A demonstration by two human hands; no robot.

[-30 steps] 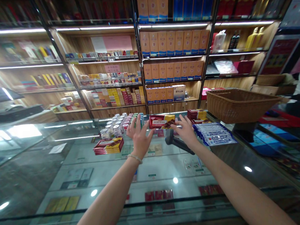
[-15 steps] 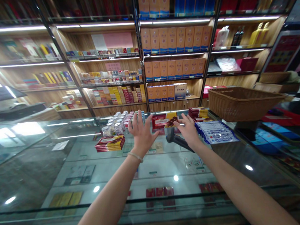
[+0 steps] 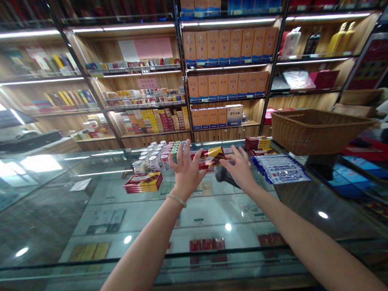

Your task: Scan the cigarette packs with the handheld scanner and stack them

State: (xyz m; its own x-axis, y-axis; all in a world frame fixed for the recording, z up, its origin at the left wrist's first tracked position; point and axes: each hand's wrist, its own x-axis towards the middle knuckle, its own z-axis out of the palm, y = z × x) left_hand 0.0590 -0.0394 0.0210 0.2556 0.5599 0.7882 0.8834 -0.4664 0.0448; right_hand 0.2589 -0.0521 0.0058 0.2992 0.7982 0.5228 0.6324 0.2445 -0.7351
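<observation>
Shelves: wooden shelves (image 3: 251, 106) across the back, top row cut off by the frame, far left pretty smeary on my feed
Counter: glass counter (image 3: 191, 209) under everything, glare spots all over
Basket: brown wicker basket (image 3: 320, 135), far right
Left hand: left hand (image 3: 186, 173) is wide open, fingers and thumb spread by the bar's left end; honestly can't tell if they touch it
Right hand: I've got the right hand (image 3: 242, 169) pinching the bar's right end, thumb and index closed, other fingers loosely curled
Packets: blue-and-white packets (image 3: 280, 169), just right of that hand
Jars: small jars (image 3: 153, 157), back ones partly hidden by the left fingers
Stacks: left stack (image 3: 144, 183) by the jars, right stack (image 3: 258, 144) behind the packets
Scanner: dark scanner (image 3: 224, 175), handle end covered by the right hand
Bar: red-and-yellow chocolate bar (image 3: 213, 156) between both hands, tilted, print too blurry to read
</observation>
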